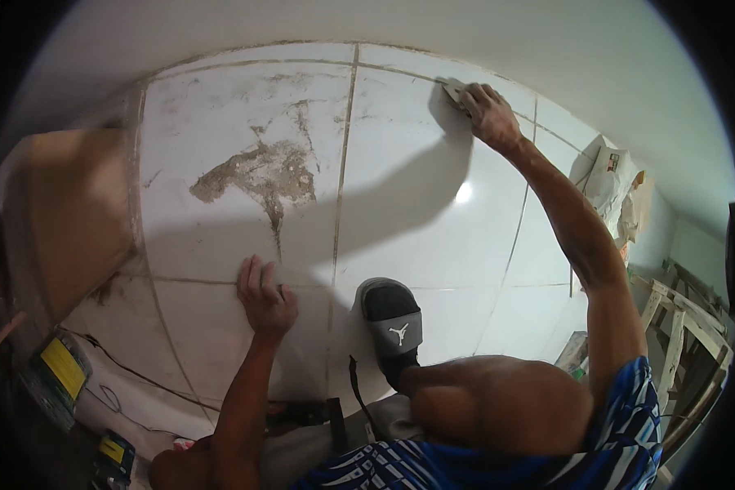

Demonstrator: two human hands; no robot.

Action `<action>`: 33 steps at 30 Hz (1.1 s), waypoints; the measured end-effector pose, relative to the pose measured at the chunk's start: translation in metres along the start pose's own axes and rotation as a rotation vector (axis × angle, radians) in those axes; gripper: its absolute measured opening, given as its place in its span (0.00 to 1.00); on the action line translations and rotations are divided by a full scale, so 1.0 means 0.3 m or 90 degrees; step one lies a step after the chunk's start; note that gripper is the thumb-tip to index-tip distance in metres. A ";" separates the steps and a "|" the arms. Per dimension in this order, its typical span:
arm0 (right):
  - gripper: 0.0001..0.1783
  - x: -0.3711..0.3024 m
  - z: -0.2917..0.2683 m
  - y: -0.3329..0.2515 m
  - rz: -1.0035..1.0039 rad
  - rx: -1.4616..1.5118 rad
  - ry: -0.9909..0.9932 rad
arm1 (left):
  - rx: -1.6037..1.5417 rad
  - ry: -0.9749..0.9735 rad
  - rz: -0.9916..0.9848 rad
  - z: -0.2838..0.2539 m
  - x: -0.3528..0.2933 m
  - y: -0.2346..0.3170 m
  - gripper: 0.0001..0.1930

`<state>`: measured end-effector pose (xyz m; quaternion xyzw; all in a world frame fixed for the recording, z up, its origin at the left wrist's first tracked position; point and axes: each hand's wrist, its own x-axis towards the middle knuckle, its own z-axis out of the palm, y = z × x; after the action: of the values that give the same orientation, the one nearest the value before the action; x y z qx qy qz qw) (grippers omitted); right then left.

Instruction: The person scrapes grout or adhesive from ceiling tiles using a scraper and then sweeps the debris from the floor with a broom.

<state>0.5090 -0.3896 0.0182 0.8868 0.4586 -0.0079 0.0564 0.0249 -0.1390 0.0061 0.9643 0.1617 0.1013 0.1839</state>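
My right hand [492, 118] reaches far out to the upper right. Its fingers are closed on a flat, pale scraper [452, 91], which touches the grout line [416, 75] near the wall; the hand and shadow partly hide it. My left hand [267, 300] rests on the white tiled floor [416, 229], fingers stretched out and nothing held, by a tile joint. Beyond it, a rough grey-brown mortar smear [269, 175] spreads over one tile. Some of the joints between tiles look dark and dirty.
My sandalled foot [396, 331] stands between my arms. A brown panel [77, 212] is at the left, with a black-and-yellow case [61, 367] and a dark cable [143, 377] nearer. At the right are a white bag [608, 180] and a wooden frame [678, 335]. A wall [547, 49] bounds the far side.
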 end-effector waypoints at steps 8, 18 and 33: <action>0.18 0.158 -0.108 -0.297 -0.078 -0.073 -0.074 | 0.000 -0.002 -0.013 -0.007 -0.013 0.006 0.26; 0.15 0.300 -0.103 -0.351 0.042 0.027 -0.046 | -0.025 -0.001 -0.015 0.009 0.001 0.011 0.26; 0.15 0.347 -0.035 -0.379 -0.068 -0.053 -0.091 | -0.009 0.003 0.007 0.029 0.005 0.034 0.25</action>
<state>0.4763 -0.2387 0.0112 0.8554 0.4997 -0.0549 0.1249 0.0313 -0.1502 0.0022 0.9636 0.1558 0.1058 0.1899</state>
